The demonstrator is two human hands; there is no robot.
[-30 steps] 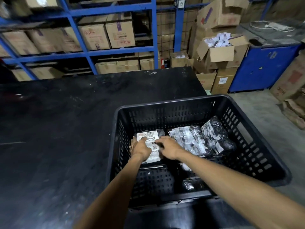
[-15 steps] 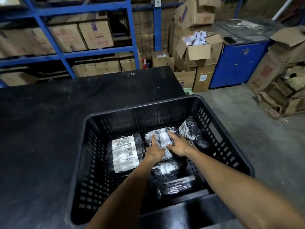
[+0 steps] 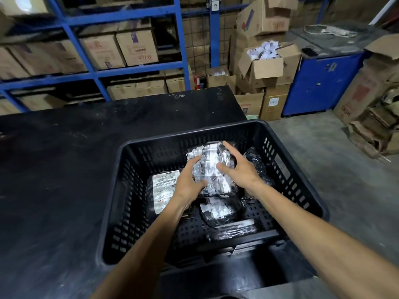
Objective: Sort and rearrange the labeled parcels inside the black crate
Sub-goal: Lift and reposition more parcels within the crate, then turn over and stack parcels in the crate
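Note:
The black crate [image 3: 298, 182] stands on the right end of a black table. Inside it, my left hand [image 3: 187, 180] and my right hand [image 3: 239, 169] grip a black-wrapped parcel with a crinkled white label [image 3: 210, 167] from both sides, lifted and tilted above the others. A flat parcel with a barcode label [image 3: 163, 186] lies at the crate's left. A smaller labeled parcel [image 3: 218, 211] and a narrow one [image 3: 233, 228] lie nearer me. A dark bundled parcel [image 3: 254, 158] sits at the right, partly behind my right hand.
The black table [image 3: 64, 169] stretches left and back. Blue racks with cardboard boxes [image 3: 138, 47] stand behind it. Stacked cartons, one open box of white packets [image 3: 265, 61], a blue cabinet [image 3: 319, 83] and flattened cardboard [image 3: 375, 126] line the right, with concrete floor between.
My hands left the barcode-label parcel at the crate's left, moved right onto the middle parcel, and now hold it raised. The camera view shifted slightly.

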